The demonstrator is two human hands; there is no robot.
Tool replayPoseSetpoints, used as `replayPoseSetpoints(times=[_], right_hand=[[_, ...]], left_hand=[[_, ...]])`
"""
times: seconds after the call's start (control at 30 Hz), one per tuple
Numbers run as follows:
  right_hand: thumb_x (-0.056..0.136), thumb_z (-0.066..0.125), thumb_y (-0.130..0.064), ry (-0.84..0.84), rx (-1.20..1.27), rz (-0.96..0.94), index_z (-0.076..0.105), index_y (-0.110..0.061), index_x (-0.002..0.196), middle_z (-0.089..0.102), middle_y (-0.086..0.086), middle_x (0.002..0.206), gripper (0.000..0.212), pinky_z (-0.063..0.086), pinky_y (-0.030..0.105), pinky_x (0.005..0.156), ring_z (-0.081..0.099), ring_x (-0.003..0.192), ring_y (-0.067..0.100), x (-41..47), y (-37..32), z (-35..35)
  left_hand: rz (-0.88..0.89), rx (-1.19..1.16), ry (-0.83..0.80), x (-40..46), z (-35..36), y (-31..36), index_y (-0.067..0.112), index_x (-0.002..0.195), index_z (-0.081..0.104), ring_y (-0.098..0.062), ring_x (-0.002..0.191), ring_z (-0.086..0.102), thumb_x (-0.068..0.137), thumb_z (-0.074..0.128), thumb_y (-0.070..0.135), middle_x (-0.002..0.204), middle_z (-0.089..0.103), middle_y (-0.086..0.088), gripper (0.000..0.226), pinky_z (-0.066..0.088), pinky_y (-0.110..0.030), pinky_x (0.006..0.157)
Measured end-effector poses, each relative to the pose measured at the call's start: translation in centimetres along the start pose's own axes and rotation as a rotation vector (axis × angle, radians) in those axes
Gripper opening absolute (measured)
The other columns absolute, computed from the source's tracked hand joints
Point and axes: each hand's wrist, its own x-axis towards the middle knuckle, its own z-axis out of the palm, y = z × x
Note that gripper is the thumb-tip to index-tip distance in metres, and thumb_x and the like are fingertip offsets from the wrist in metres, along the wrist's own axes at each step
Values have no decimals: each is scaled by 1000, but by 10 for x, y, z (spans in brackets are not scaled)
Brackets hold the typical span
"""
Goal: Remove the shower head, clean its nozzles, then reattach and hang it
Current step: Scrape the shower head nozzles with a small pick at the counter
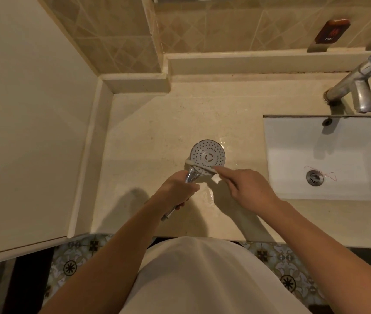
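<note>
The detached shower head (208, 155) is held over the beige counter (148, 132), its round white nozzle face turned up. My left hand (177, 188) grips its chrome handle, whose end sticks out below my fist. My right hand (250, 189) pinches a white toothbrush (200, 169) that lies across the lower edge of the nozzle face, bristle end to the left. The brush handle is mostly hidden in my fingers.
A white sink basin (329, 159) with a metal drain (314, 177) lies to the right, under a chrome tap (358, 87). Water glistens on the counter near the shower head. A raised ledge and tiled wall run along the back; a plain wall stands on the left.
</note>
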Motion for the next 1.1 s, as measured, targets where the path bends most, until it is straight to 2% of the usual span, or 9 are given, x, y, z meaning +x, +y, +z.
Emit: replayPoseSetpoints(times=[0.1,0.2,0.33,0.43,0.57,0.67,0.9,1.0,1.1], right_hand=[[99,44,-25,195,132,121,52,-39,135,68,-2,71,40,49,34,55,60,60,21,7,6,-6],[100,43,-23,287,173,203,53,-37,135,59,-6,63,39,40,28,52,56,56,18,8,7,-11],[99,44,-20,188,193,123,49,-33,141,71,3,74,44,51,35,58,63,63,22,-4,3,-5],[98,44,-22,60,70,16,46,-35,143,72,3,80,46,51,38,59,63,66,23,-16,-5,3],[99,47,-18,287,157,188,54,-30,137,63,-5,67,41,42,29,52,57,56,16,-7,8,-5],[101,44,-21,309,153,233,53,-31,137,58,-5,61,39,35,24,48,52,52,13,-2,14,-10],[99,46,-23,20,30,-15,47,-36,142,72,3,84,45,51,40,61,65,71,27,-15,-4,3],[98,47,-23,157,59,46,54,-35,136,70,2,75,40,51,38,57,63,64,25,-5,1,-3],[99,45,-23,271,118,156,53,-38,134,58,-6,60,39,46,31,52,57,55,19,6,5,-14]], left_hand=[[14,-17,10,0,0,2,15,115,60,-13,53,49,94,59,20,83,61,-11,22,43,-25,41],[8,-49,22,-1,0,3,14,116,59,-13,52,49,95,59,20,84,60,-12,21,42,-24,40],[9,-50,0,-2,-2,3,11,114,59,-12,49,48,95,60,19,79,57,-10,20,42,-24,39],[17,-59,0,-3,-2,5,8,111,59,-12,49,47,95,60,19,77,55,-9,19,42,-24,40],[43,-65,-12,-4,-2,5,9,115,59,-13,50,48,96,60,19,77,56,-10,22,42,-25,41],[50,-60,-9,-5,-2,5,10,117,59,-13,50,48,96,60,19,77,56,-10,23,42,-24,41],[39,-38,1,-7,-1,2,9,117,60,-14,50,48,96,60,19,78,57,-11,23,43,-25,41],[52,-45,-4,-7,-2,3,11,119,60,-15,53,49,96,59,20,81,58,-12,25,44,-27,44],[58,-60,0,-7,-1,3,10,117,59,-16,53,49,96,59,21,81,58,-12,23,44,-27,44]])
